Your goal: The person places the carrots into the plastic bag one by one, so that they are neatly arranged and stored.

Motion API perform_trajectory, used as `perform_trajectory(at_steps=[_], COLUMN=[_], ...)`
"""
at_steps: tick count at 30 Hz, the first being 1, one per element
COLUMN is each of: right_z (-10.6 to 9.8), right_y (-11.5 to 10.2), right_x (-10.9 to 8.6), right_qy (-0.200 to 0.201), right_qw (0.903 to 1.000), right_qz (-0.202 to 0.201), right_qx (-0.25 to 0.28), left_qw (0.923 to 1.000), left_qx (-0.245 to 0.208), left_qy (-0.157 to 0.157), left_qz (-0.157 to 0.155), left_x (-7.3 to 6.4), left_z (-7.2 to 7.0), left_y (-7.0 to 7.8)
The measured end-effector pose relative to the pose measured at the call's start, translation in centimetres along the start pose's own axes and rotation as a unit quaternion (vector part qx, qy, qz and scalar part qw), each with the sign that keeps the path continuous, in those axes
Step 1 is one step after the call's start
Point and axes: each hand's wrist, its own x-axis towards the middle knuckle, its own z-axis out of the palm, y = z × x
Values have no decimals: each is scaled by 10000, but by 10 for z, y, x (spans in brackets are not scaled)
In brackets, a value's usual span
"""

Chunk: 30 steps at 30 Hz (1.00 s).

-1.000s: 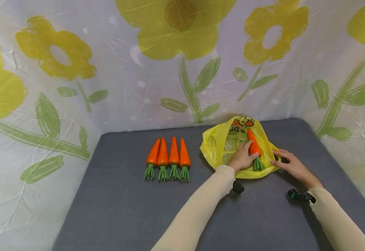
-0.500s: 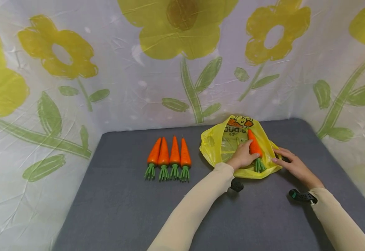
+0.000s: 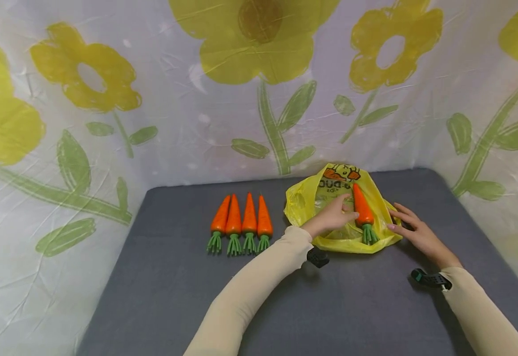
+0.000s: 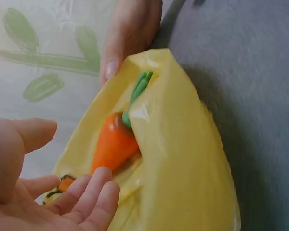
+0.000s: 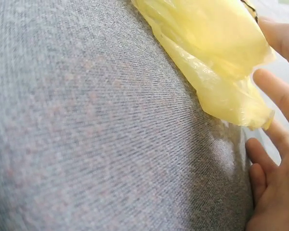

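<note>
A yellow plastic bag (image 3: 301, 210) lies mouth-open on the right of the table, a duck printed on its back part. Inside it, one orange toy carrot (image 3: 362, 203) with green stalks rests toward the right side. My left hand (image 3: 330, 217) reaches over the bag's mouth, palm beside the carrot; the left wrist view shows its fingers (image 4: 94, 202) apart with nothing between them. At the bag's right rim, my right hand (image 3: 421, 237) touches the plastic with spread, fairly straight fingers, seen close to the bag's edge in the right wrist view.
To the left of the bag, several more toy carrots (image 3: 249, 215) lie side by side in a row, tips away from me. The grey table (image 3: 174, 296) ends at a flower-patterned cloth backdrop (image 3: 174, 123). Straps with small devices sit at both wrists.
My left hand has let go of the carrot in the bag and drawn back to the left. The right hand stays at the rim.
</note>
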Motion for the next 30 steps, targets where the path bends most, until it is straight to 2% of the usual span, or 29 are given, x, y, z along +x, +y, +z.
perform_trajectory(at_steps=[3, 6, 13, 19, 24, 30], right_z=[-1, -1, 0, 1, 1, 2], right_y=[0, 0, 1, 1, 0, 0], right_x=[-1, -1, 0, 0, -1, 0], right_qy=[-7, 6, -16, -34, -63, -55], right_qw=[10000, 9999, 9999, 10000, 10000, 9999], right_qz=[-74, -116, -84, -65, 32, 44], right_qx=[39, 51, 55, 3, -36, -102], left_qw=[9999, 9995, 9979, 9936, 9913, 9886], left_qx=[50, -102, -357, -391, -479, -834], left_qy=[-41, -135, -422, -601, -482, 30], left_qz=[143, 266, 341, 872, 1126, 1251], left_x=[-6, -12, -29, -50, -70, -96], left_z=[-11, -22, -46, -69, -93, -122], left_y=[-4, -8, -18, -26, -38, -71])
